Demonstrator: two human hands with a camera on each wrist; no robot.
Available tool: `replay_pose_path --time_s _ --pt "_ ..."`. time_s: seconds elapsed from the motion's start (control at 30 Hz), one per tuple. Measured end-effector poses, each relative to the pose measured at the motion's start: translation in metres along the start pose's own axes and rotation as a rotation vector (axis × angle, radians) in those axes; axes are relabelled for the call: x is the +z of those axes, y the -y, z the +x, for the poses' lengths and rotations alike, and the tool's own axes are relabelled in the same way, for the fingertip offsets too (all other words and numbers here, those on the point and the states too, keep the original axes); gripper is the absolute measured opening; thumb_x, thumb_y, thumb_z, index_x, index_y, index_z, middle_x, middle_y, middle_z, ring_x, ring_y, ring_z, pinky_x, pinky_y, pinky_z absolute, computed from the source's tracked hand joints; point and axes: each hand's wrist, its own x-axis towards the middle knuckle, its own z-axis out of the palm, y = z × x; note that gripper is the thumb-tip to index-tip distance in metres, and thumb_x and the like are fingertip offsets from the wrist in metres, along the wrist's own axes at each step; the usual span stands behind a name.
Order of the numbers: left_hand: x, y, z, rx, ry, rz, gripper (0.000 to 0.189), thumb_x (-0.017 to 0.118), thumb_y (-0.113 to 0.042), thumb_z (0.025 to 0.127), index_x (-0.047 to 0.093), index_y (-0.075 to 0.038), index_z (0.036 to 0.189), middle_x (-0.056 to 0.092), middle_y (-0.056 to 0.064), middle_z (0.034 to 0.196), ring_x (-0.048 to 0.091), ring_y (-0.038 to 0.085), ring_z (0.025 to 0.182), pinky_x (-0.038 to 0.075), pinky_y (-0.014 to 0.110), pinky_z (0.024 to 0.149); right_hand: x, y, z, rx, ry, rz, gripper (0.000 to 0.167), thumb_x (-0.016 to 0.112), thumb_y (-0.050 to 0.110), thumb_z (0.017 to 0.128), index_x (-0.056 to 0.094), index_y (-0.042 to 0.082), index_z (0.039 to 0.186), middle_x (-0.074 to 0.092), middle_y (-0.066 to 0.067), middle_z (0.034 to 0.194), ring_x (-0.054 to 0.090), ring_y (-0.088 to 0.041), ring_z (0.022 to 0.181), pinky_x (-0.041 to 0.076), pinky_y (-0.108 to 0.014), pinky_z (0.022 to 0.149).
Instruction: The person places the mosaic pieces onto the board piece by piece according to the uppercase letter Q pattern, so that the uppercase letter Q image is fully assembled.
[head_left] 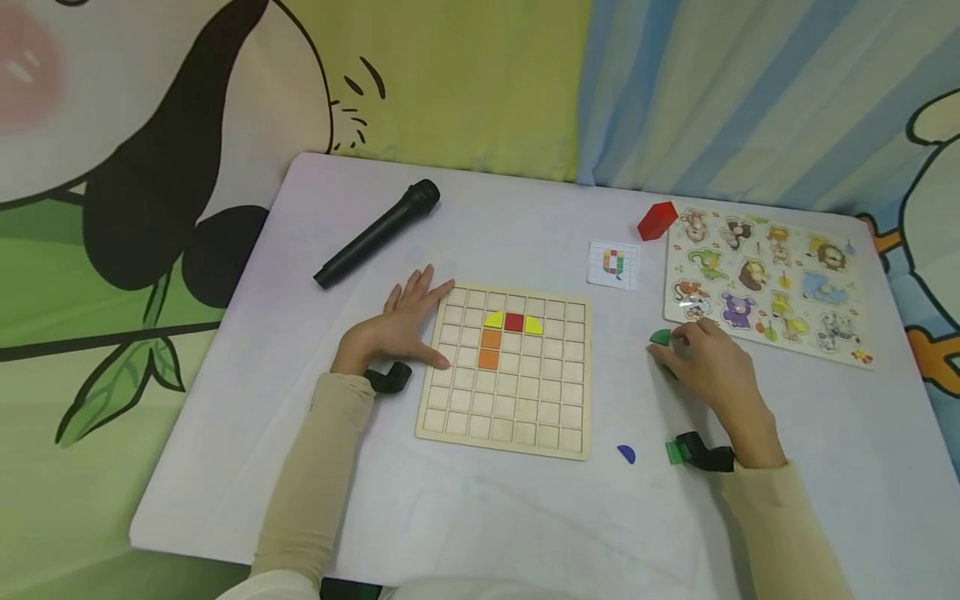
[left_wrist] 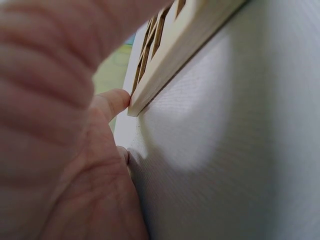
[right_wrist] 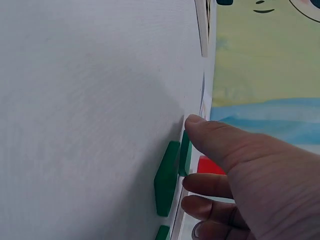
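My right hand (head_left: 705, 362) pinches a green rounded tile (head_left: 660, 337) between thumb and fingers, right of the board. In the right wrist view, another green piece (right_wrist: 167, 179) lies on the table just beside the pinched one. My left hand (head_left: 397, 325) is spread at the left side of a wooden grid board (head_left: 502, 446), thumb on its edge and a fingertip at its upper left corner. On the grid sit a red square (head_left: 513, 322) between two yellow rounded tiles (head_left: 494, 319), with two orange squares (head_left: 489, 359) below the left one.
A small card (head_left: 613, 265) with a coloured pattern lies beyond the board, near a red block (head_left: 657, 221). An animal puzzle (head_left: 772, 283) lies at the right. A blue half-round tile (head_left: 626, 453) and a green tile (head_left: 675, 452) lie nearer; a black microphone (head_left: 378, 233) lies back left.
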Motion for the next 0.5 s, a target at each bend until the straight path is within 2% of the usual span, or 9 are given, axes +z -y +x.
replay_pose_path --time_s 0.23,0.5 --pt "0.0 -0.001 -0.001 0.003 -0.002 0.001 0.13 0.087 -0.049 0.065 0.001 -0.022 0.159 -0.027 0.009 0.16 -0.027 0.025 0.147 -0.018 0.048 0.118 0.003 0.009 0.006 -0.001 0.031 -0.015 0.049 0.072 0.037 0.087 0.064 -0.006 0.11 0.056 -0.02 0.101 0.054 -0.03 0.081 0.051 -0.044 0.066" --pt "0.0 0.0 -0.001 -0.008 0.0 0.013 0.13 0.087 -0.049 0.066 0.0 -0.022 0.159 -0.028 0.008 0.16 -0.028 0.024 0.147 -0.018 0.048 0.118 0.003 0.014 0.008 -0.079 0.059 -0.01 0.035 0.067 0.023 0.091 0.064 -0.002 0.115 0.054 -0.021 0.106 0.055 -0.032 0.084 0.052 -0.048 0.07"
